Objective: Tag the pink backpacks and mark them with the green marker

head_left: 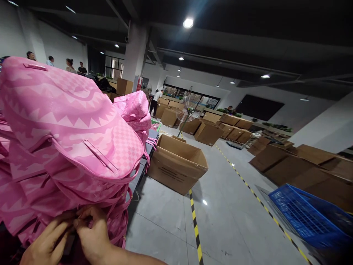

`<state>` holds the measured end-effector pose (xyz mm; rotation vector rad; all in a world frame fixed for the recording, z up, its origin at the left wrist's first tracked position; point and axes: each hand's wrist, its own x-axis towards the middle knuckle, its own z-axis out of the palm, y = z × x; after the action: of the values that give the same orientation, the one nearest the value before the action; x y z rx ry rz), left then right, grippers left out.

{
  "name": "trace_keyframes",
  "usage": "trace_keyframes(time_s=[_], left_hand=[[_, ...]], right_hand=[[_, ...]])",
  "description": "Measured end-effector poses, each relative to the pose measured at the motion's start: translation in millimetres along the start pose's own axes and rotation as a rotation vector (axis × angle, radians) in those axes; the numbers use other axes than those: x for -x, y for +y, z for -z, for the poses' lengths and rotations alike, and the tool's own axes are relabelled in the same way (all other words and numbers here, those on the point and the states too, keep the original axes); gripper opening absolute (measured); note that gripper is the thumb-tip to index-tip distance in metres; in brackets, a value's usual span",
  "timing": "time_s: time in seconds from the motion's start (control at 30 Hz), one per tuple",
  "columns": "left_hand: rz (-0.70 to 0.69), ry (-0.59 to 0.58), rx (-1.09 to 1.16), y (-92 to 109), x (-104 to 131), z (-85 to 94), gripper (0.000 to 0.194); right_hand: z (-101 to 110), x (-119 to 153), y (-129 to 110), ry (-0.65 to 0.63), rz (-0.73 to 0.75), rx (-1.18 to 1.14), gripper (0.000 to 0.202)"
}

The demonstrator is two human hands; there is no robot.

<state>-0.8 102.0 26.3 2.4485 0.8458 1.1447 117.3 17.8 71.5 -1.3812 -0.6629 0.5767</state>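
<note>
A pink backpack [74,110] with a jagged-tooth, camouflage and checkered pattern fills the left side, on top of other pink bags. At its lower edge, my left hand [52,237] has its fingers bent inward. Right beside it, thumb and forefinger of my right hand [92,232] are pinched together. The fingertips of both hands meet against the pink material. Whatever lies between them is too small and dark to make out. Behind the backpack stands another stack of pink bags [135,110], with thin straps hanging over the table edge.
An open cardboard box [176,165] stands on the floor right of the table. A blue plastic crate [309,217] sits at the lower right, near large cartons [303,162]. Beyond are a standing fan [189,109], more boxes and several people. Yellow-black tape [196,228] marks the floor.
</note>
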Motion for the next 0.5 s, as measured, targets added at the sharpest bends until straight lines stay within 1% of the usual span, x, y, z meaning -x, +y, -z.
trace_keyframes(time_s=[0.07,0.13,0.17,0.23,0.3,0.4,0.5], left_hand=[[0.005,0.008,0.001,10.6,-3.6,4.5,0.019],[0.024,0.019,-0.020,26.6,-7.7,10.3,0.016],[0.015,0.006,-0.012,34.6,-10.0,13.0,0.016],[0.003,-0.076,0.038,46.6,-14.8,16.8,0.020],[0.038,-0.130,0.045,51.6,-18.2,18.4,0.024],[0.120,-0.134,-0.005,53.3,-17.8,19.3,0.024],[0.118,-0.175,0.017,55.7,-15.3,19.9,0.023]], right_hand=[[1.8,-0.1,-0.1,-0.020,0.010,-0.011,0.018],[5.4,1.5,-1.9,-0.042,0.013,-0.009,0.016],[7.6,2.2,-3.0,-0.057,0.014,-0.003,0.014],[11.1,1.6,-4.3,-0.090,0.024,0.016,0.007],[12.8,-1.2,-3.4,-0.119,0.029,0.035,0.007],[14.2,-3.9,-0.3,-0.142,0.015,0.079,0.017],[17.0,-3.0,1.9,-0.174,0.005,0.102,0.022]])
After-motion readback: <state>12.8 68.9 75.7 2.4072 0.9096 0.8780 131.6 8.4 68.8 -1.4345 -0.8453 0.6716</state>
